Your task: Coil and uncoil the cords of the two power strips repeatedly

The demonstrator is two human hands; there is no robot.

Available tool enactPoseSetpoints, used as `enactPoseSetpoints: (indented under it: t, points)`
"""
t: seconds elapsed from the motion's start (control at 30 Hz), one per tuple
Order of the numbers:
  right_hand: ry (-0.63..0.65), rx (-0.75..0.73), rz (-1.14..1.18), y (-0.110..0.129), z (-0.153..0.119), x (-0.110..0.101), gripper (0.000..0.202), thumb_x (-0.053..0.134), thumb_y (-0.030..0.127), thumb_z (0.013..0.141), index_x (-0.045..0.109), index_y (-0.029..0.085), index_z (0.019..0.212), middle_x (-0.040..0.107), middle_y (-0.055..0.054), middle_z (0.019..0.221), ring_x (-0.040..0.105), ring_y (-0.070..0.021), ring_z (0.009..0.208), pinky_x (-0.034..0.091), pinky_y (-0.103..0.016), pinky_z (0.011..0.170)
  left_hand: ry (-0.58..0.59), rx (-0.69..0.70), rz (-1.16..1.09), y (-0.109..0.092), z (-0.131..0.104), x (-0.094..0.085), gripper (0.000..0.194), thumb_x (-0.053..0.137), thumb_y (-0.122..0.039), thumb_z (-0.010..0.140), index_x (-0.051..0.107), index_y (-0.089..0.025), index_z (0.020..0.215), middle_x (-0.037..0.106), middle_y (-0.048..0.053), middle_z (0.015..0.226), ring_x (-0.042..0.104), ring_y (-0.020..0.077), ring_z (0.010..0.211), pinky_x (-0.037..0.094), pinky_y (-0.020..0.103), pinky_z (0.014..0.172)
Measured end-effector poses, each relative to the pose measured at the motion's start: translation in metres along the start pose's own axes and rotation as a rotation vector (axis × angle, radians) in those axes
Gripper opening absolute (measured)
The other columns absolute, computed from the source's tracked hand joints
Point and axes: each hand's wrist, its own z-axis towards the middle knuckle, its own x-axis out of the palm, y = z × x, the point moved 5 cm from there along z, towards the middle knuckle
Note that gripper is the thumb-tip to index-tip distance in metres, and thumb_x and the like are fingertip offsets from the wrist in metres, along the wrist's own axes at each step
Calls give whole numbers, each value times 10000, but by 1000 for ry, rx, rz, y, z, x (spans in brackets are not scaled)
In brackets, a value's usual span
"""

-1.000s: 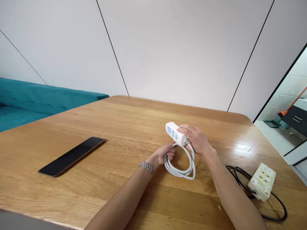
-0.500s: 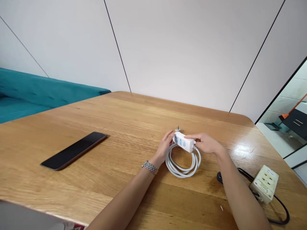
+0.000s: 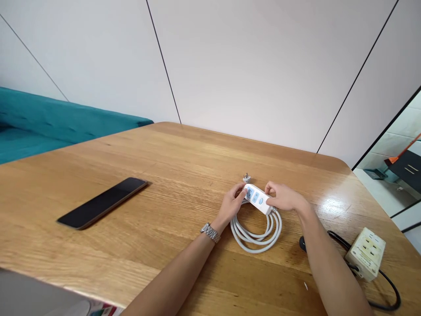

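Observation:
A white power strip (image 3: 258, 199) with pale blue socket panels rests over its own coiled white cable (image 3: 253, 248). My left hand (image 3: 230, 203), a metal watch (image 3: 210, 232) on its wrist, grips the strip's left end between thumb and fingers. At the other end my right hand (image 3: 283, 196) pinches the strip, thumb on the near side and fingers curled on the far side. Just beyond the strip lies the cable's white plug (image 3: 246, 177), prongs pointing up.
A phone-like black slab (image 3: 103, 202) lies on the wooden table (image 3: 158, 175) at left. A yellowed socket box (image 3: 367, 253) with a black cord sits at right, near a small white scrap (image 3: 305, 286). A teal sofa (image 3: 66, 118) stands beyond the table's left edge.
The power strip has tipped so its socket face shows more upward, and it sits slightly farther right. My right fingers have gone from lying along its top to pinching its end.

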Motion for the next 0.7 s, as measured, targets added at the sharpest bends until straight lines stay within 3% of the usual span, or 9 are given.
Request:
enactPoseSetpoints:
  t: [0.1,0.27,0.4,0.57,0.7]
  points:
    - [17,99,-183,-1,0,3,204,584,290,728,541,201,907,674,-39,877,607,-185,758,374,-243,596,14,5,26,-1,-1,1,393,563,-454,778,643,-148,1009,684,117,1075,631,256,1005,494,382,909]
    - [37,152,-320,12,-6,7,504,646,495,693,518,180,1065,677,-108,991,636,-260,844,382,-283,604,-3,28,62,-4,-3,-1,378,526,-450,811,636,-146,1008,683,114,1067,636,247,971,491,372,891]
    - [31,101,-424,27,-10,13,549,696,386,636,501,169,1101,690,-119,955,654,-290,843,388,-299,599,-48,56,108,-8,-4,-2,366,456,-454,857,646,-155,945,697,85,962,626,230,913,483,340,839]
    - [-44,45,-399,32,-5,17,496,683,318,633,496,176,1069,683,-94,911,642,-249,780,362,-273,561,-96,46,123,-10,-5,-3,414,438,-494,860,643,-158,984,689,80,974,608,222,913,465,313,809]
    - [138,-51,-206,29,0,26,313,698,366,666,541,206,885,663,-16,847,591,-164,710,338,-228,527,-67,9,92,-6,-4,-2,474,463,-540,831,642,-158,1046,696,86,978,611,206,816,459,291,714]
